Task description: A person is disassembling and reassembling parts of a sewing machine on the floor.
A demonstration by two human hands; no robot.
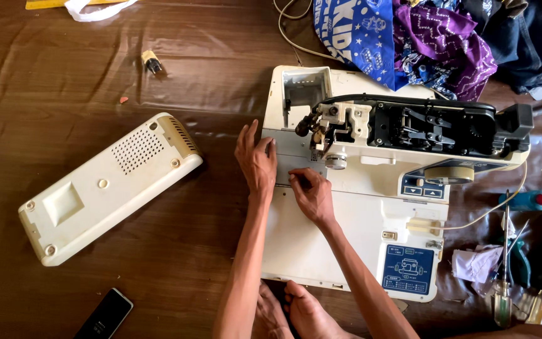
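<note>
On the brown table (64, 94), a cream sewing machine (359, 207) lies opened. The left hand (256, 160) presses flat, holding nothing; the right hand's (312, 193) fingers pinch something tiny at the needle plate (286, 179), likely loosening it; steady fingertip work seems needed next.

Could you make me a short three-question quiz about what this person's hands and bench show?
1. True or false: the cream cover panel lies left of the sewing machine.
2. What does the left hand rest on?
A. phone
B. machine bed
C. cloth
3. The screwdrivers lie on which side of the machine?

Key:
1. True
2. B
3. The right; the right hand works at the bed too.
</note>
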